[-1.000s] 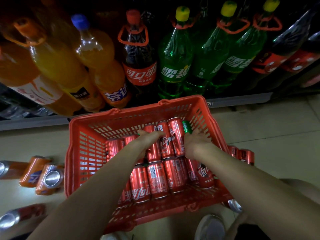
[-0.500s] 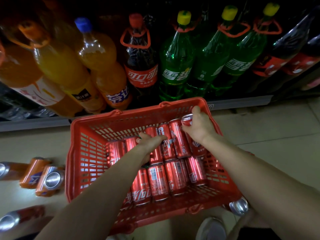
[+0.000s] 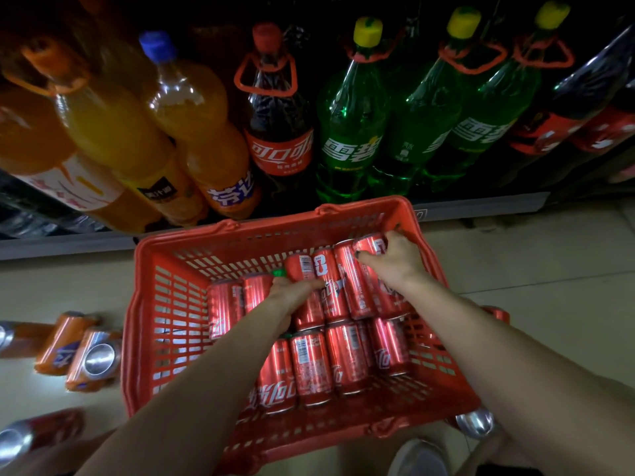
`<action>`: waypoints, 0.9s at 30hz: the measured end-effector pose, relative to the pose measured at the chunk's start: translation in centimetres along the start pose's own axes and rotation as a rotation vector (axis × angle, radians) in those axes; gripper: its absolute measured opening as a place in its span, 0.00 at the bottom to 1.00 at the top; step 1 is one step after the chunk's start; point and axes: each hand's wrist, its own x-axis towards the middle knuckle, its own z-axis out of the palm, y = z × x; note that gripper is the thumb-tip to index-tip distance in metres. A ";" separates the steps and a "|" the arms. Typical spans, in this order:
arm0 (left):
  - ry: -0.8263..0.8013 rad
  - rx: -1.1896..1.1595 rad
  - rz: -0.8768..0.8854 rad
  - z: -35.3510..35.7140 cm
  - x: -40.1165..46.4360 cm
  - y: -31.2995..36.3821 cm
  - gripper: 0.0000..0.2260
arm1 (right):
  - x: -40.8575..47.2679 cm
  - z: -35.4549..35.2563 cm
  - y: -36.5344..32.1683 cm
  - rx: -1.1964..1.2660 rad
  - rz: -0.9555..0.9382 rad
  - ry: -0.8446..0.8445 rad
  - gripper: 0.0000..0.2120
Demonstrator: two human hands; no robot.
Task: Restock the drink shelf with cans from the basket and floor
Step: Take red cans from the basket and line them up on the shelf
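Basket [image 3: 165, 304] sits on floor below shelf, red cans inside. Our right hand [image 3: 395, 259] wraps a red can [image 3: 372, 243] at approx. 1 o'clock; left hand [image 3: 292, 297] lies on a can, grip unclear. We lift straight, w/o nudging neighbours.

Basket's [image 3: 144, 304] left half lies bare; red cans [image 3: 309, 365] crowd its right, orange cans [image 3: 79, 352] flank outside.
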 end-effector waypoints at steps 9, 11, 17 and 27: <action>-0.154 -0.147 0.047 0.6 -0.3 0.3 0.23 | -1.1 2.8 0.6 0.250 0.015 -0.185 0.21; -0.205 -0.162 0.031 0.5 -0.5 0.3 0.21 | -1.0 3.4 0.9 0.283 0.066 -0.199 0.24; -0.305 -0.173 0.038 0.5 -1.1 0.9 0.44 | -1.4 3.3 0.8 0.280 0.187 -0.246 0.34; -0.343 -0.176 0.110 -0.4 -1.1 0.3 0.45 | -2.1 5.9 1.5 0.549 0.303 -0.453 0.48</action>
